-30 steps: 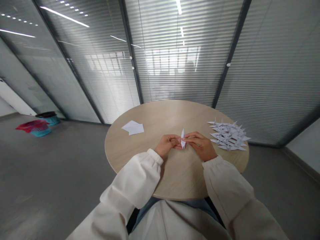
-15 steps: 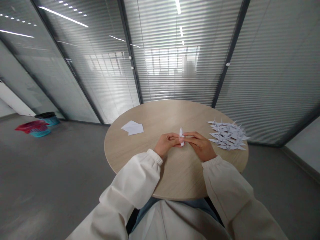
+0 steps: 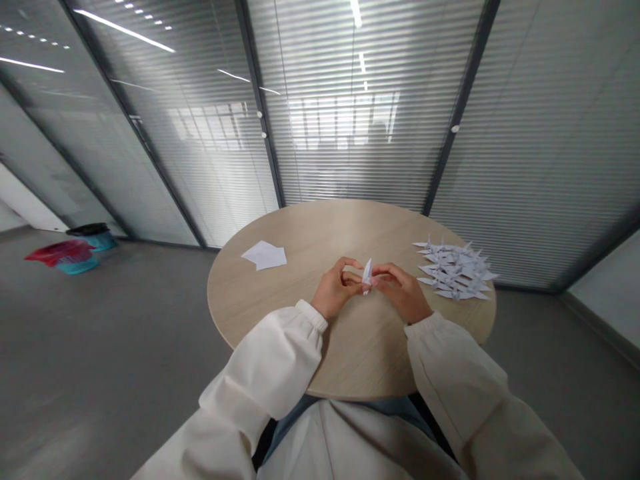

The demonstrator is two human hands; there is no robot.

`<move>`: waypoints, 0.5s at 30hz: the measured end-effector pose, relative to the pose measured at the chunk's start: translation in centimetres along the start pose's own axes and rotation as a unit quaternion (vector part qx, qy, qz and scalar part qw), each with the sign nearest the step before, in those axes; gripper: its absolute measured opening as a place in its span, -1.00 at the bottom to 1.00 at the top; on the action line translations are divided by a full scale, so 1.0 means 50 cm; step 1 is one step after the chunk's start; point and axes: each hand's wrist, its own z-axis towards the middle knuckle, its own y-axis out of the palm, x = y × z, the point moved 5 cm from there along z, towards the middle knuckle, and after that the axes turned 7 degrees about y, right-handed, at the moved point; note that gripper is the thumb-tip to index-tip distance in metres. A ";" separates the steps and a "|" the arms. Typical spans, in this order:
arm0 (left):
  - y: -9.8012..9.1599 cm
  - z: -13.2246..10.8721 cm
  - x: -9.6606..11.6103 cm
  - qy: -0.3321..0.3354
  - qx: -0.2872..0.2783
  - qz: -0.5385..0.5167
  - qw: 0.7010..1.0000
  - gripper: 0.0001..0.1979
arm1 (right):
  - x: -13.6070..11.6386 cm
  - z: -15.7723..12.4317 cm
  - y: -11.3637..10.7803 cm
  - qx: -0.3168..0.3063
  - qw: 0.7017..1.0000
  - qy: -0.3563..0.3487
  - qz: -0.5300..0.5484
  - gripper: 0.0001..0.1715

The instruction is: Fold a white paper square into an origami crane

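Note:
A small, narrow piece of folded white paper (image 3: 367,273) stands roughly upright between my hands, above the middle of the round wooden table (image 3: 350,353). My left hand (image 3: 336,288) pinches it low on the left side, the index finger arched. On the other side, my right hand (image 3: 400,291) grips it with thumb and bent fingers. The fingertips cover part of its lower end. To the right of my right hand lies a dense cluster of folded white paper cranes (image 3: 457,270), their points sticking out.
White paper sheets (image 3: 264,255) lie at the table's left. Beyond the table stands a glass partition with blinds (image 3: 350,160). Two blue bins stand on the floor at far left, one with a red liner (image 3: 63,252), one with a black liner (image 3: 93,231).
The folded paper has shifted slightly right and now leans a little to the right. My left fingers have arched up, and my right fingers have bent in closer around the paper.

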 end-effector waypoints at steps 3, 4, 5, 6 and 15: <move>-0.002 -0.002 0.002 0.015 -0.005 0.041 0.999 -0.57 | -0.005 0.002 0.003 -0.002 0.999 -0.027 -0.029 -0.81; -0.002 -0.003 0.003 0.018 -0.007 0.056 0.998 -0.58 | -0.007 0.002 0.002 0.000 0.998 -0.041 -0.040 -0.82; -0.003 -0.003 0.004 0.022 -0.009 0.071 0.997 -0.59 | -0.010 0.002 0.002 0.004 0.997 -0.053 -0.054 -0.81; -0.003 -0.004 0.005 0.025 -0.011 0.084 0.996 -0.61 | -0.012 0.002 0.001 0.010 0.995 -0.066 -0.068 -0.81; 0.001 -0.006 0.007 0.031 -0.017 0.113 0.993 -0.63 | -0.011 0.002 -0.001 0.031 0.990 -0.086 -0.107 -0.80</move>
